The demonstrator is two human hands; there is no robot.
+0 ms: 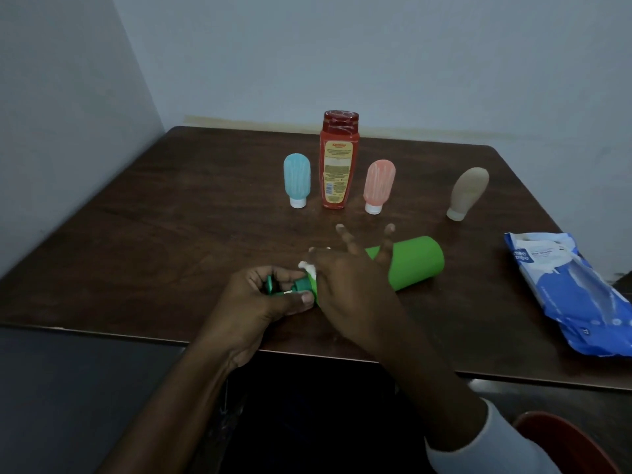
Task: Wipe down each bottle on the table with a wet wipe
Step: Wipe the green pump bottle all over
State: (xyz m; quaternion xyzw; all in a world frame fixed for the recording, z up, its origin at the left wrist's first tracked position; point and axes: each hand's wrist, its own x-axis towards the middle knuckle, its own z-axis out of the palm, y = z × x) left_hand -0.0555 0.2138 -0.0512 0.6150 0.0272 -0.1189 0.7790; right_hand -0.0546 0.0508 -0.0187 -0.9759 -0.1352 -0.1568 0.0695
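Dark brown wooden table (205, 234), shoved into a wall corner. A green bottle (410, 261) lies on its side right under the spread fingers (346, 238) of the right hand (345, 282). Just past the fingertips there's a loose row: a blue squeeze bottle (297, 181) standing on its white cap, a tall red bottle (338, 165) with a yellow label, and a pink squeeze bottle (379, 186), cap-down too. A beige squeeze bottle (466, 195) leans further right. Well right of the fingers, a blue wet wipes pack (574, 295) lies flat by the table edge.
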